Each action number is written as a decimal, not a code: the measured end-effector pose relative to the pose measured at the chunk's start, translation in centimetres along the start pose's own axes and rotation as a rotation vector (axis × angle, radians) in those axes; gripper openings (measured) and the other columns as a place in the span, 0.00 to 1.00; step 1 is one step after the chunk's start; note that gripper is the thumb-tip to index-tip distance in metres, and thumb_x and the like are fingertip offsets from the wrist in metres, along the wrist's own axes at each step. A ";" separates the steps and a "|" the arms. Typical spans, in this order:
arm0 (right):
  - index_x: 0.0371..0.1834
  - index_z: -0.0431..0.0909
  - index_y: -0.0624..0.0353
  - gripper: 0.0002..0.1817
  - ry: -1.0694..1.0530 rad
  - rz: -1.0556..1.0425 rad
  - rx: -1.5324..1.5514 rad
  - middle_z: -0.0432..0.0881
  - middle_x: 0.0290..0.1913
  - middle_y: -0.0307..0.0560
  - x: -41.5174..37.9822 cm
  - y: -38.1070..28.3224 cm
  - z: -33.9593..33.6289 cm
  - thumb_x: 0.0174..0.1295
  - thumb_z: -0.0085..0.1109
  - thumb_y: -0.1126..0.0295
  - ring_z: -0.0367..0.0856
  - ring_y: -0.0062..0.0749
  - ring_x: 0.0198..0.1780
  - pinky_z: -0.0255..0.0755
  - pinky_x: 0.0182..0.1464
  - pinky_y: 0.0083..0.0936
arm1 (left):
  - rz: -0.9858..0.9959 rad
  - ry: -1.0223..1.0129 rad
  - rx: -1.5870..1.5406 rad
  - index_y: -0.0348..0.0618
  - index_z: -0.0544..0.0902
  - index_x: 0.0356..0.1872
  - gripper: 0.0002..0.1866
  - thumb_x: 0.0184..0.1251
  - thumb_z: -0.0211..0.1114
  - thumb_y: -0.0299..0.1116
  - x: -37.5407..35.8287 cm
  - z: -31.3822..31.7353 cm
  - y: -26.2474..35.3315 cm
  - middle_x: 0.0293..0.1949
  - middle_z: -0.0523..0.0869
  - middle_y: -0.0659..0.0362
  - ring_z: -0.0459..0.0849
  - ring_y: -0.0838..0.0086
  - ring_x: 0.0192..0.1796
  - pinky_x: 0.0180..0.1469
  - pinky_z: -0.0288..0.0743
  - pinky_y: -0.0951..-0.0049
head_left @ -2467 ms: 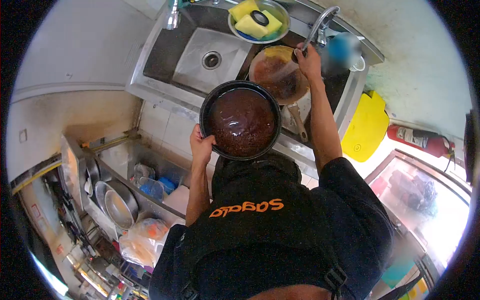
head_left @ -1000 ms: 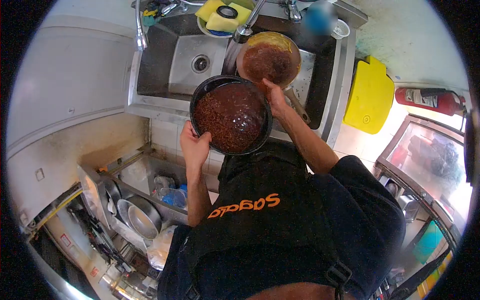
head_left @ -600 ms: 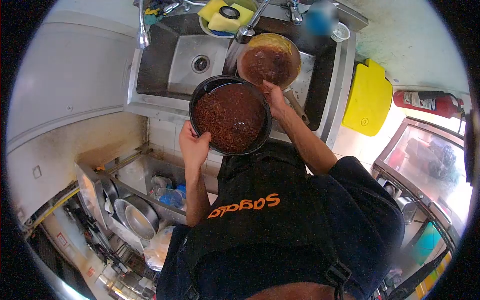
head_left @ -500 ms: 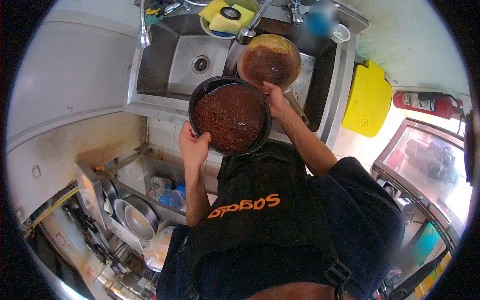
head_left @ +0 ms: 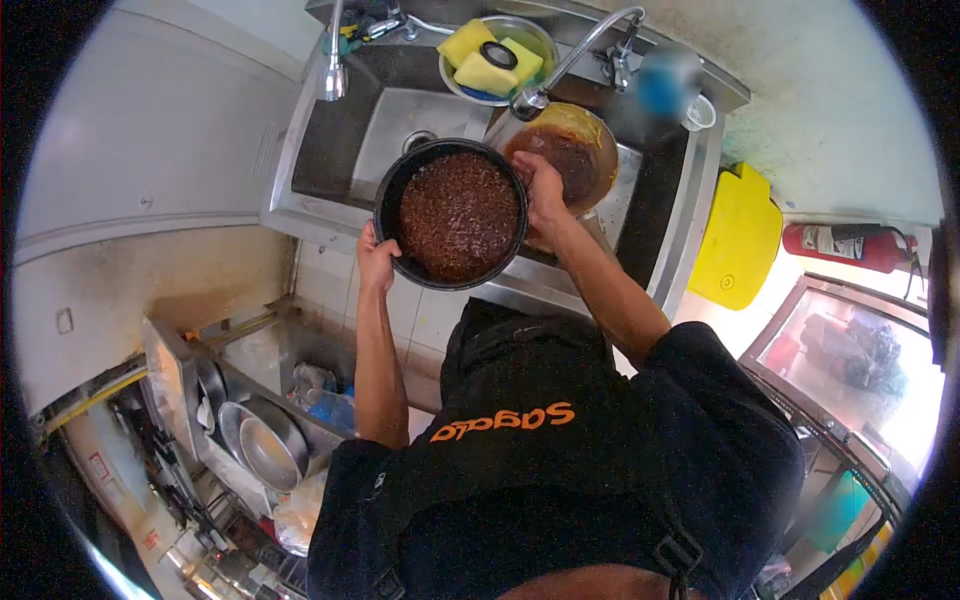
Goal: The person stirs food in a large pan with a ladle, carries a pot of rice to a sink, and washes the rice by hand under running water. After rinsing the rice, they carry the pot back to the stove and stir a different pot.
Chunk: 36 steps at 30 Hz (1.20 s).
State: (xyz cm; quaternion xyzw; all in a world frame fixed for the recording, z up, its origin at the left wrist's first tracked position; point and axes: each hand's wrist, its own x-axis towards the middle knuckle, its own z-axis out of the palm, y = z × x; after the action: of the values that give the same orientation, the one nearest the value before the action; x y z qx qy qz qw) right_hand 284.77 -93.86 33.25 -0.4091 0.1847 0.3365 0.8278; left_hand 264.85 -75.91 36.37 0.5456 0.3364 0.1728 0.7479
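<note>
A round black pan (head_left: 463,217) with reddish-brown grainy contents is held over the front edge of the sink. My left hand (head_left: 377,259) grips its lower left rim, thumb on top. At its upper right rim, my right hand (head_left: 541,190) is closed with the fingers partly over the edge. Behind that hand, a second round pan (head_left: 590,165) with brown liquid and a yellowish residue rests in the right basin, its handle pointing toward me. A tap spout (head_left: 529,103) hangs over the second pan's left edge.
A metal bowl (head_left: 547,43) of yellow sponges (head_left: 487,73) stands behind the sink (head_left: 378,150). Another tap (head_left: 335,80) is at the left. A yellow lid (head_left: 735,240) and a fire extinguisher (head_left: 850,246) are at the right; metal pans (head_left: 273,453) sit at lower left.
The black pan has shifted slightly relative to the sink, and its contents now look drier and more clumped. My right hand covers more of the second pan. The camera view has shifted.
</note>
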 end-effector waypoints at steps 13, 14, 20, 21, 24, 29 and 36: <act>0.40 0.71 0.58 0.10 -0.276 -0.606 -1.001 0.77 0.38 0.41 5.1 -12.1 4.1 0.58 0.50 0.65 0.74 0.24 0.40 0.70 0.40 0.24 | 0.007 0.285 0.060 0.43 0.67 0.18 0.10 0.34 0.48 0.14 4.7 1.8 -1.7 0.15 0.69 0.66 0.65 0.83 0.16 0.19 0.57 0.83; 0.40 0.70 0.56 0.09 -0.339 -0.552 -1.008 0.77 0.39 0.40 5.0 -12.7 4.8 0.59 0.49 0.66 0.74 0.24 0.40 0.71 0.40 0.25 | 0.012 0.259 0.030 0.43 0.67 0.17 0.10 0.35 0.48 0.14 5.1 1.5 -2.1 0.15 0.69 0.66 0.64 0.83 0.16 0.19 0.57 0.82; 0.34 0.68 0.53 0.06 -0.237 -0.351 -0.832 0.77 0.40 0.39 -0.1 -12.8 8.2 0.60 0.48 0.64 0.74 0.23 0.41 0.72 0.39 0.23 | 0.067 0.270 0.056 0.44 0.66 0.15 0.08 0.35 0.50 0.17 5.4 1.1 -2.3 0.14 0.68 0.66 0.64 0.82 0.16 0.18 0.56 0.81; 0.37 0.67 0.53 0.07 -0.223 -0.375 -0.877 0.77 0.40 0.39 -0.2 -12.7 7.7 0.60 0.48 0.63 0.74 0.23 0.40 0.72 0.38 0.23 | 0.076 0.289 0.043 0.44 0.65 0.15 0.08 0.34 0.50 0.17 5.6 1.1 -2.8 0.14 0.68 0.66 0.63 0.82 0.16 0.18 0.56 0.81; 0.33 0.69 0.54 0.08 -0.237 -0.459 -0.876 0.77 0.38 0.39 -0.7 -12.5 7.1 0.59 0.49 0.62 0.74 0.22 0.40 0.71 0.36 0.21 | 0.085 0.312 0.084 0.44 0.65 0.14 0.08 0.34 0.50 0.17 4.9 1.7 -1.9 0.14 0.68 0.66 0.63 0.83 0.16 0.18 0.56 0.81; 0.33 0.74 0.61 0.14 -0.071 -0.152 -1.385 0.78 0.35 0.43 -4.0 -12.0 7.9 0.58 0.50 0.60 0.74 0.23 0.41 0.70 0.40 0.21 | 0.105 0.286 0.066 0.44 0.66 0.14 0.08 0.35 0.49 0.16 4.6 1.9 -0.5 0.14 0.68 0.66 0.63 0.83 0.16 0.18 0.56 0.82; 0.45 0.72 0.62 0.28 -0.216 -0.522 -1.856 0.71 0.48 0.59 -0.8 1.4 7.8 0.49 0.56 0.50 0.68 0.46 0.53 0.60 0.55 0.32 | 0.075 0.197 0.197 0.42 0.68 0.16 0.05 0.37 0.49 0.19 4.0 1.7 0.4 0.15 0.70 0.65 0.66 0.81 0.16 0.19 0.59 0.80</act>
State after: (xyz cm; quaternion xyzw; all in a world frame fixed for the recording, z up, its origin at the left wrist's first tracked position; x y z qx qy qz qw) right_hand 283.46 -87.29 37.58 -0.8946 -0.3279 0.1900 0.2369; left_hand 268.93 -74.52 35.77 0.6089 0.4027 0.2195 0.6472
